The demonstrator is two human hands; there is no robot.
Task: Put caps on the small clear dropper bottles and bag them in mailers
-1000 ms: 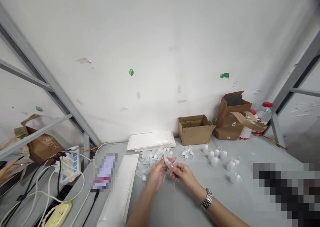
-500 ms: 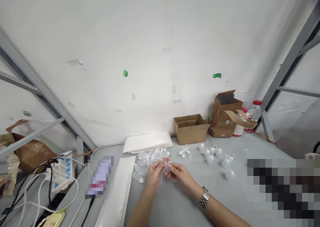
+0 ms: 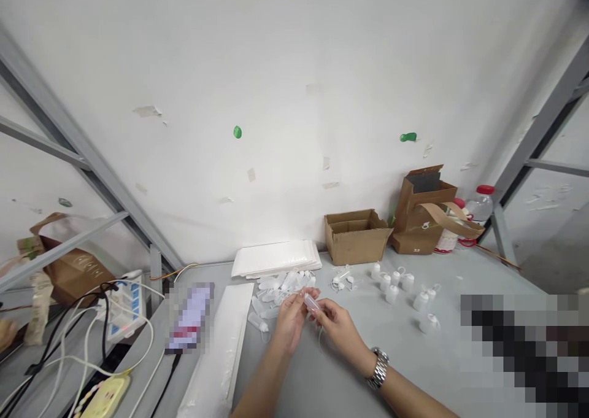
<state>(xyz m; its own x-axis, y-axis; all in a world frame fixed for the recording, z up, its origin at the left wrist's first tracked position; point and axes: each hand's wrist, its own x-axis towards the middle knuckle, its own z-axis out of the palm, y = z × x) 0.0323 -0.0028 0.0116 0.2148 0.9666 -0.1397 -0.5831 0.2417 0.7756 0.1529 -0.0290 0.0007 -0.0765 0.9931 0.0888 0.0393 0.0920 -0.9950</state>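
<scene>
The left hand point(image 3: 289, 320) and right hand point(image 3: 339, 329) are pinching 1 small clear bottle point(image 3: 312, 304) between them above the tabletop point(image 3: 322, 375); the pile of bottles point(image 3: 278, 285) is lying at 11 o'clock; light, steady fingertip pressure is probably serving best.

packing workshop: grey bench point(image 3: 437, 356), cardboard box point(image 3: 356, 237), small bottles point(image 3: 396, 286).

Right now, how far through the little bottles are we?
Done, apparently: several capped white bottles stand on the table, right of the hands. In hand: left hand and right hand both pinch one clear bottle. Left: a pile of clear bottles and some small white parts lie beyond the hands.
</scene>
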